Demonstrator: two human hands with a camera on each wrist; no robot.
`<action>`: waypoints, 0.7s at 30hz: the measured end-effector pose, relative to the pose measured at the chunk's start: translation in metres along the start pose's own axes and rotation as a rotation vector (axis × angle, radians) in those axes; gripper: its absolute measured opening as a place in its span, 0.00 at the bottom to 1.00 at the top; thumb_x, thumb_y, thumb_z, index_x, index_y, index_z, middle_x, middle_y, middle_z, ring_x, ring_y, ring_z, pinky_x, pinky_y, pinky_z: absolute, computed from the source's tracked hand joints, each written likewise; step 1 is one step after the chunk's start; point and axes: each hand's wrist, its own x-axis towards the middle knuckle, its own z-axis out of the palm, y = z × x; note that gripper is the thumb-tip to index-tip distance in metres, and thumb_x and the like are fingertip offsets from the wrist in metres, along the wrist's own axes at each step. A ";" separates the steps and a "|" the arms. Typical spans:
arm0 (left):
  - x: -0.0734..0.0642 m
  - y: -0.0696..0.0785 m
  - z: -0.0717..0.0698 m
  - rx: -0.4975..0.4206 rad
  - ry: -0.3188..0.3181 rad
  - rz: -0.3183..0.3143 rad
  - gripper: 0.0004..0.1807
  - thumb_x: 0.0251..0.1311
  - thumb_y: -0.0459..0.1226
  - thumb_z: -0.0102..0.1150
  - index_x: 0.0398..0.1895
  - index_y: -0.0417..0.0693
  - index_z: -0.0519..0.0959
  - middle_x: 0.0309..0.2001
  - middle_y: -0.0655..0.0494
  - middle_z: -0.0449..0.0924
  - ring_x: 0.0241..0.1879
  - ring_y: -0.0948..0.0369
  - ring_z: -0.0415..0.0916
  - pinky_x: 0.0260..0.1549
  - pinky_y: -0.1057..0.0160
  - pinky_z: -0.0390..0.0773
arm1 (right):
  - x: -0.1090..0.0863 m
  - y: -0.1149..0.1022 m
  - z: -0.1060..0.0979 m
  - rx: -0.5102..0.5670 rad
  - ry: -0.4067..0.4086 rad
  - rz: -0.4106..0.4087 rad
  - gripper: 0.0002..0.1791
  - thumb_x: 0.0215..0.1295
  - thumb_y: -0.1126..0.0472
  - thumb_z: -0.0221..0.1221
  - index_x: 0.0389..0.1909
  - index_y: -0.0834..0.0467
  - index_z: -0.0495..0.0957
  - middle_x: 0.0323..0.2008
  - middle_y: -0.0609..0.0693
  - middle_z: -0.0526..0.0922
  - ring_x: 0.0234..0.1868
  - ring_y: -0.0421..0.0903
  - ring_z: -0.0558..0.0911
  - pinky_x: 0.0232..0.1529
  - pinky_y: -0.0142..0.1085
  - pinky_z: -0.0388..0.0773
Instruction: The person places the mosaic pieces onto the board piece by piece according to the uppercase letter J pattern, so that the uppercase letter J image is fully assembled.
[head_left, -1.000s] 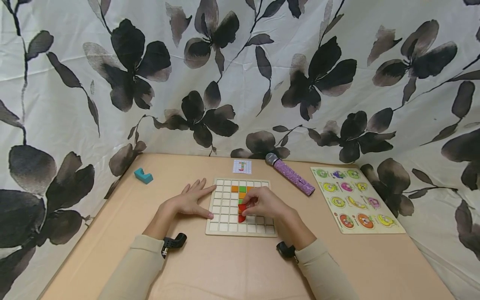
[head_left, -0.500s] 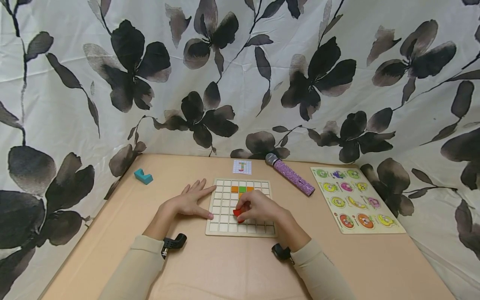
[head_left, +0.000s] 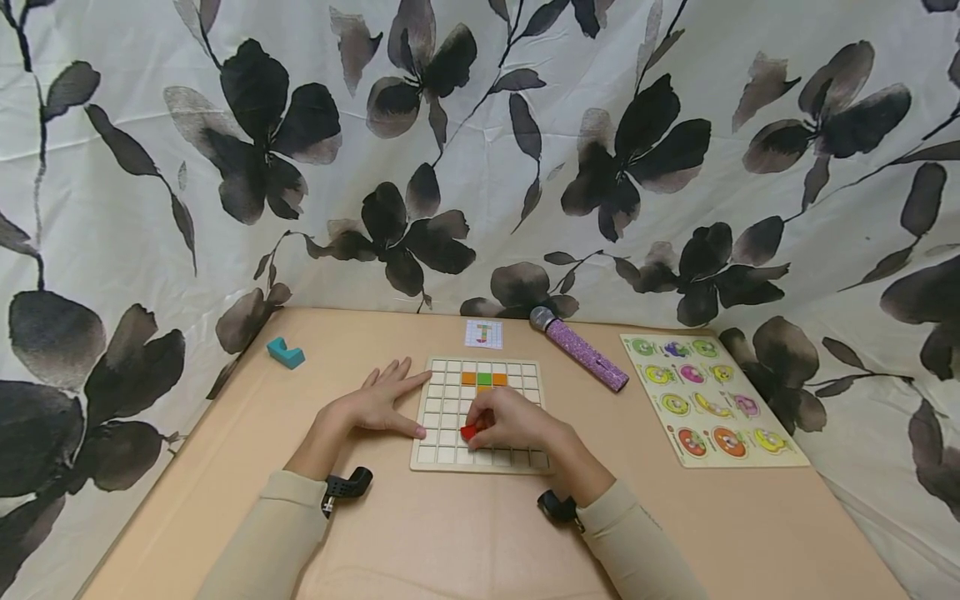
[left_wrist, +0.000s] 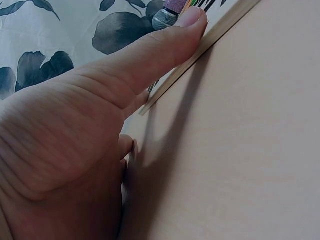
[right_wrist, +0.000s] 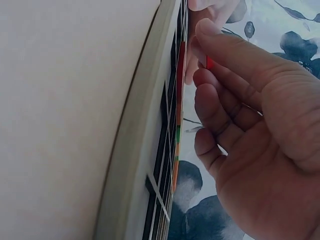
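Note:
A white grid board lies on the table before me, with orange squares and a green square in its upper rows. Over its lower middle, my right hand pinches a small red block between thumb and fingers. The right wrist view shows a sliver of that red block behind the thumb, and a red strip along the board. My left hand lies with fingers spread, index and thumb touching the board's left edge; its thumb reaches the wooden rim in the left wrist view.
A teal angled block sits at the far left. Behind the board lies a small card with a coloured grid pattern. A glittery purple microphone and a fruit picture board are to the right. A floral cloth hangs behind the table.
My right hand has shifted a little left and toward me across the board, carrying the red block with it. The left hand keeps its place at the board's edge.

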 end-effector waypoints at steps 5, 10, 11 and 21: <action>0.000 -0.001 0.001 -0.001 0.006 0.005 0.60 0.50 0.64 0.75 0.84 0.58 0.56 0.84 0.35 0.34 0.83 0.36 0.29 0.78 0.31 0.30 | 0.000 0.001 0.001 -0.013 -0.019 0.002 0.11 0.56 0.58 0.79 0.37 0.52 0.87 0.29 0.40 0.83 0.30 0.37 0.78 0.33 0.29 0.79; 0.000 -0.001 0.000 -0.004 0.005 0.006 0.60 0.50 0.64 0.75 0.84 0.58 0.56 0.84 0.35 0.34 0.84 0.37 0.28 0.78 0.32 0.30 | 0.001 0.002 0.002 -0.041 -0.029 -0.006 0.12 0.56 0.57 0.78 0.37 0.52 0.87 0.29 0.40 0.82 0.31 0.36 0.77 0.34 0.29 0.78; 0.000 -0.001 0.000 -0.004 0.005 0.007 0.60 0.50 0.64 0.75 0.84 0.58 0.56 0.84 0.35 0.34 0.84 0.37 0.28 0.78 0.32 0.30 | 0.001 0.001 0.002 -0.046 -0.032 -0.004 0.12 0.56 0.56 0.78 0.37 0.52 0.86 0.29 0.40 0.82 0.31 0.37 0.77 0.34 0.29 0.78; 0.000 0.000 0.000 -0.005 0.000 0.002 0.60 0.51 0.64 0.75 0.84 0.58 0.56 0.84 0.35 0.34 0.84 0.37 0.28 0.78 0.32 0.29 | 0.002 0.001 0.004 -0.100 -0.044 -0.006 0.12 0.58 0.55 0.77 0.38 0.50 0.85 0.30 0.39 0.81 0.32 0.36 0.77 0.34 0.28 0.77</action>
